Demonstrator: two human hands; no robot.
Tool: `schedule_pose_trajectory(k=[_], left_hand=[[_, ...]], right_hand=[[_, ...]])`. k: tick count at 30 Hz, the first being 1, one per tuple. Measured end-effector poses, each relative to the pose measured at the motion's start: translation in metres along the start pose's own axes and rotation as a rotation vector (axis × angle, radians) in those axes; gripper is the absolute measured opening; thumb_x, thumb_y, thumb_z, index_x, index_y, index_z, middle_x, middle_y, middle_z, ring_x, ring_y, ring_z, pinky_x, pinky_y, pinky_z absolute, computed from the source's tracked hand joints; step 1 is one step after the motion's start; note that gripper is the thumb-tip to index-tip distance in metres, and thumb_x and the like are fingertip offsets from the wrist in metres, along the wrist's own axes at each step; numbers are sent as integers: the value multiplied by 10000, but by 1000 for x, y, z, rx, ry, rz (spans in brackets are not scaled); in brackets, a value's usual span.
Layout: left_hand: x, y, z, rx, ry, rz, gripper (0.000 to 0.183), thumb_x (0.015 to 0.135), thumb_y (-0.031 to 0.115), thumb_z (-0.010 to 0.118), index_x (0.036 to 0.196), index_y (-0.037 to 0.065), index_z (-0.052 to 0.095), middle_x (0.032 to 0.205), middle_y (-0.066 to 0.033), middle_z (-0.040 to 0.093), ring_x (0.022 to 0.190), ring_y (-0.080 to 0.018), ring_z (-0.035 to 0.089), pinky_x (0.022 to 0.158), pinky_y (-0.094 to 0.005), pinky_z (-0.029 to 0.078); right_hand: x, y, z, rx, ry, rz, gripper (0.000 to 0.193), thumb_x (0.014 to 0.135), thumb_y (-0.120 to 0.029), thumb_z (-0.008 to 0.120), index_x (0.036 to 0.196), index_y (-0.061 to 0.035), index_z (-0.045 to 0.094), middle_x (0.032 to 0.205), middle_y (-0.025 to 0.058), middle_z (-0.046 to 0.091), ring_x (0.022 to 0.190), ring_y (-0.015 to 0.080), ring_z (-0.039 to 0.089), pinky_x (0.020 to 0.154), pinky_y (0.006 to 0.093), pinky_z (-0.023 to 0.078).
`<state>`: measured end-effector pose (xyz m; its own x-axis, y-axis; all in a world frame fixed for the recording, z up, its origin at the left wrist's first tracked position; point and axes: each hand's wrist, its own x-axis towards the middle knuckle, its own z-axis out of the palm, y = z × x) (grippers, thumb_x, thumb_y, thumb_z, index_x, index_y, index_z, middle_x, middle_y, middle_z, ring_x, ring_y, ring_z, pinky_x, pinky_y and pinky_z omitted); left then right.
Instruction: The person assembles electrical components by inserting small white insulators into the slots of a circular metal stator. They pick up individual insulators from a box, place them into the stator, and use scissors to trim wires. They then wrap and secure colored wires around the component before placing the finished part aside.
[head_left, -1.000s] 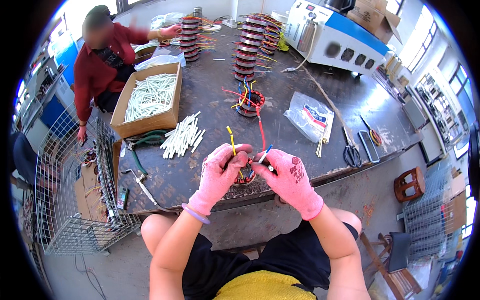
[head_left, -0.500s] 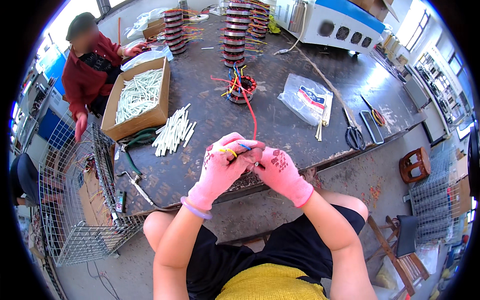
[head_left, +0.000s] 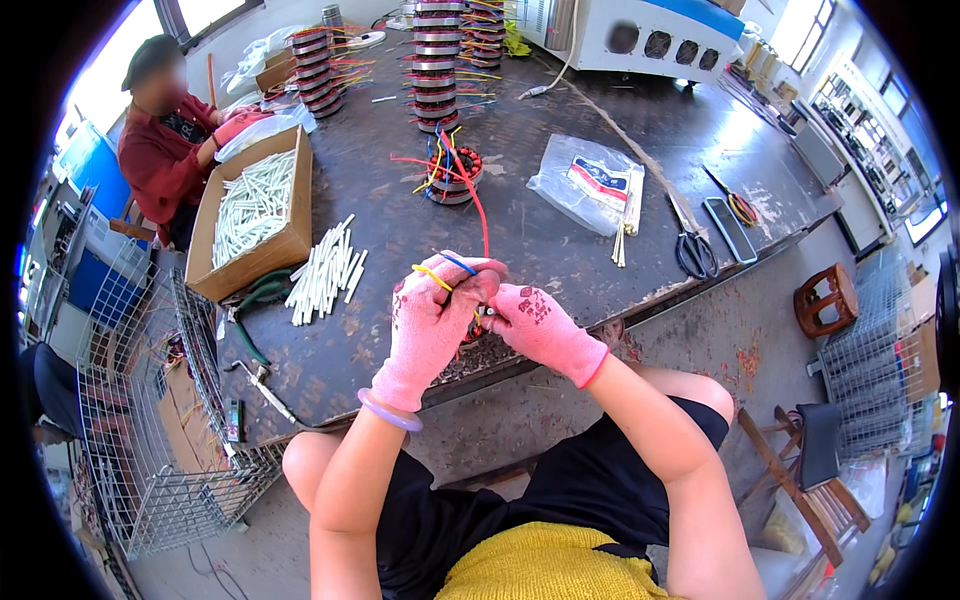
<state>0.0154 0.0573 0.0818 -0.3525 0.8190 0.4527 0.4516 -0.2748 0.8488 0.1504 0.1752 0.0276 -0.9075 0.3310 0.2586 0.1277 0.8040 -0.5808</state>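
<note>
My two hands, in pink gloves, meet at the table's front edge. My left hand is closed around wires; a blue wire and a yellow wire loop over its fingers. A long red wire rises from between the hands toward a wire-wound stator ring standing on the table. Beside the left fingers, my right hand pinches at a small pale tip, perhaps the end of a white sleeve. Under the hands part of another wound ring shows; the fingers hide most of it.
White sleeves lie loose beside a cardboard box full of them. Stacked stators stand behind. Pliers, a torch-like tool, a plastic bag, scissors and a phone lie around. A co-worker sits far left.
The view has shifted, moving the table things leftward. My hands have parted slightly, baring part of the wound ring beneath. The co-worker's lowered hand has come up to the table.
</note>
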Motion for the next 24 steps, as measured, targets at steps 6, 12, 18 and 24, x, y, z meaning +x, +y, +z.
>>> schedule_pose_trajectory(k=[6, 12, 18, 24], left_hand=[[1, 0, -5, 40, 7, -24, 190, 936, 33, 560, 1028, -6, 721, 850, -33, 621, 770, -125, 595, 716, -265, 486], [-2, 2, 2, 125, 58, 24, 190, 894, 32, 542, 958, 11, 720, 758, -36, 618, 735, -154, 585, 680, -290, 474], [2, 8, -1, 32, -16, -57, 202, 918, 23, 550, 1042, 19, 710, 763, 0, 633, 719, -86, 571, 620, -254, 459], [-16, -2, -17, -500, 36, -241, 464, 957, 42, 598, 1394, 0, 450, 947, -54, 672, 667, -93, 585, 636, -240, 498]], right_hand=[[0, 2, 0, -20, 15, -44, 172, 880, -163, 650, 1008, -57, 602, 902, 124, 616, 900, 329, 639, 764, 432, 521], [-1, 8, 11, -165, -1, -78, 188, 868, -157, 653, 1014, -47, 609, 930, 128, 618, 918, 327, 643, 778, 426, 533], [-9, 4, 7, -83, 8, -20, 237, 874, -141, 651, 1084, -39, 610, 975, 155, 645, 918, 315, 654, 771, 405, 537], [-36, -41, -44, 840, 74, 534, 281, 1029, -230, 543, 1201, -28, 634, 946, -8, 647, 802, 55, 580, 710, 232, 482]])
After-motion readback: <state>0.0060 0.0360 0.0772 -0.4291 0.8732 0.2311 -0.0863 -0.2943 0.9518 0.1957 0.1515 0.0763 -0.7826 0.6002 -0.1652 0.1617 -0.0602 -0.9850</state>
